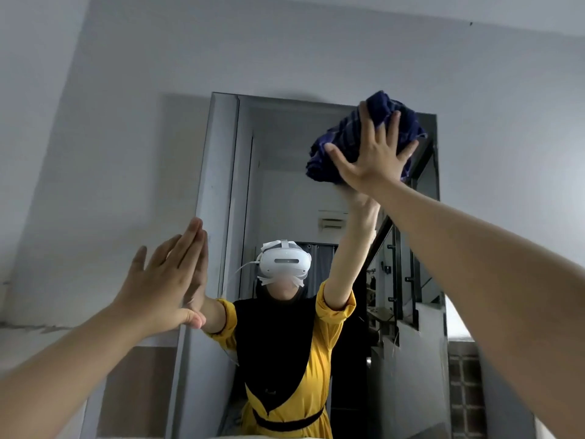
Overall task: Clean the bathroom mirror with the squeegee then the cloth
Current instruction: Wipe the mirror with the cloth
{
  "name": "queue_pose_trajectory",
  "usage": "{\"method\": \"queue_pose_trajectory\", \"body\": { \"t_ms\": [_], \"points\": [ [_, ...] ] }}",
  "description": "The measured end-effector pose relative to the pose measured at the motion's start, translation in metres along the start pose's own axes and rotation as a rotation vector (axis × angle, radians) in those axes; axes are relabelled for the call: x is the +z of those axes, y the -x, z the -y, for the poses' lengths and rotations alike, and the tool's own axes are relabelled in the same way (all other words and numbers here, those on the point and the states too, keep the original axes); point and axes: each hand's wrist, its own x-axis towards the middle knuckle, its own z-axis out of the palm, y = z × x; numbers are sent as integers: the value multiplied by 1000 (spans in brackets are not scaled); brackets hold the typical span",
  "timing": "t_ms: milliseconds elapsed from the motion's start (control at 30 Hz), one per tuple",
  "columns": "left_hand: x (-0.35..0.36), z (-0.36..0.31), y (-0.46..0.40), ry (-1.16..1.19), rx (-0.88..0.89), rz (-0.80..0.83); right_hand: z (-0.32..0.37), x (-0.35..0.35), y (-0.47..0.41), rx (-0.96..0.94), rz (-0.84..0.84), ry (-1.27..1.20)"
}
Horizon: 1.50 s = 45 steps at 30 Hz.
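Note:
A tall frameless mirror (285, 191) hangs on the grey wall ahead of me. My right hand (376, 153) presses a bunched dark blue striped cloth (345, 137) flat against the mirror's upper right corner, fingers spread over it. My left hand (167, 280) lies flat with fingers together against the mirror's left edge, at mid height, holding nothing. The mirror reflects a person in a yellow and black garment wearing a white headset, with both arms raised. No squeegee is in view.
The pale grey wall (110, 153) surrounds the mirror. A brown tiled band (139, 388) runs along the lower left wall. Patterned tiles (465, 391) show at the lower right. The reflection shows a stair railing and a doorway behind.

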Motion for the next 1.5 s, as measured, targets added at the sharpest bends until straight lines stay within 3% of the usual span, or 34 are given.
{"method": "queue_pose_trajectory", "body": {
  "t_ms": [200, 467, 800, 1133, 1500],
  "points": [
    [-2, -6, -1, 43, -34, -13, 75, 16, 3, -97, 74, -24],
    [-5, -9, -3, -19, -71, 127, 145, 28, -10, -160, 162, -65],
    [-5, -8, -4, -3, -85, 171, 190, 41, 10, -454, 223, -20],
    [-10, -12, -3, -58, -92, 162, 111, 24, 50, -470, 227, 54],
    [-21, -29, -1, -161, -171, 185, -62, -21, 76, -26, 193, 50]
  ]
}}
